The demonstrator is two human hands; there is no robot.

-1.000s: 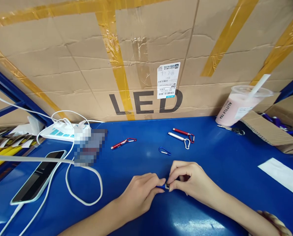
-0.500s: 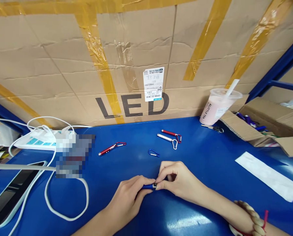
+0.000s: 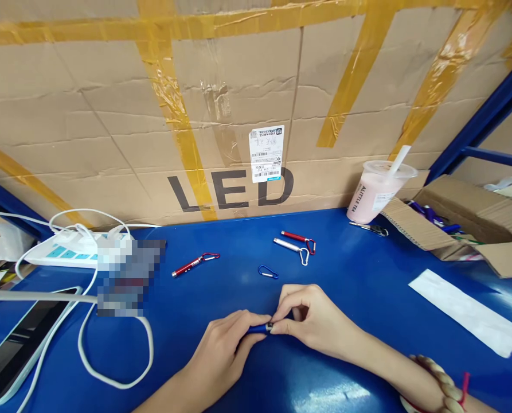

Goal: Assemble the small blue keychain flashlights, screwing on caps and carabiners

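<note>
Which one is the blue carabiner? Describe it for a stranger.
Find the LED-marked cardboard behind the blue tabletop. Between it and the right hand lies the blue carabiner. Unlike the red clips and silver clip, it lies loose, attached to nothing.

Blue table (image 3: 215, 310): lidded drink cup (image 3: 363, 198) with straw stands at the back edge, toward the right corner; key-like item (image 3: 378, 230) just beside it. White paper strip (image 3: 466, 312) lies toward the right edge. Power strip (image 3: 62, 255) occupies the back left corner; phone (image 3: 21, 353) lies toward the left edge, near looped white cable (image 3: 117, 383).
</note>
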